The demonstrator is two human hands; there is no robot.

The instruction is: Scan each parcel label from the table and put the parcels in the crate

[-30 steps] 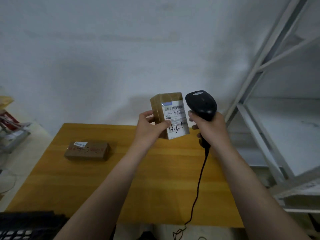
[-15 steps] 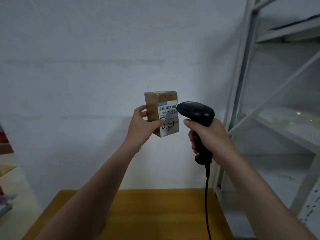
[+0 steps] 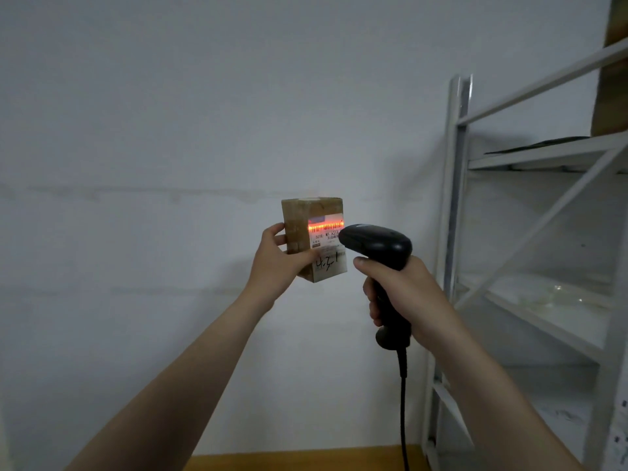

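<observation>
A pale, matte painted wall (image 3: 170, 130) fills most of the view, crossed by faint horizontal seams. At the right stands a light grey metal shelving rack (image 3: 458, 198) with an angle-iron upright, diagonal braces and flat shelves; a brown box (image 3: 611, 79) sits on its top shelf at the frame edge. Only a thin strip of yellow wooden table (image 3: 306, 460) shows at the bottom. The right hand (image 3: 404, 287) has its fingers wrapped round the grip of a black, smooth plastic pistol-shaped scanner (image 3: 377, 244), whose rounded head points left at the parcel, while its black cable (image 3: 403, 402) hangs straight down. The left hand (image 3: 275, 263) grips the parcel (image 3: 299, 219), thumb across the front and fingers curled round the left side. This is a small brown cardboard block sealed in glossy tape, held in the air before the wall, above the table and just left of the scanner head. It stands upright, long axis vertical. Its white label (image 3: 328, 253) faces the camera. Printed "501E" and "M1 A2…" can be read; the black handwriting below looks like "4-2-1", uncertainly. A red-orange scan line (image 3: 324, 227) glows across the barcode.
</observation>
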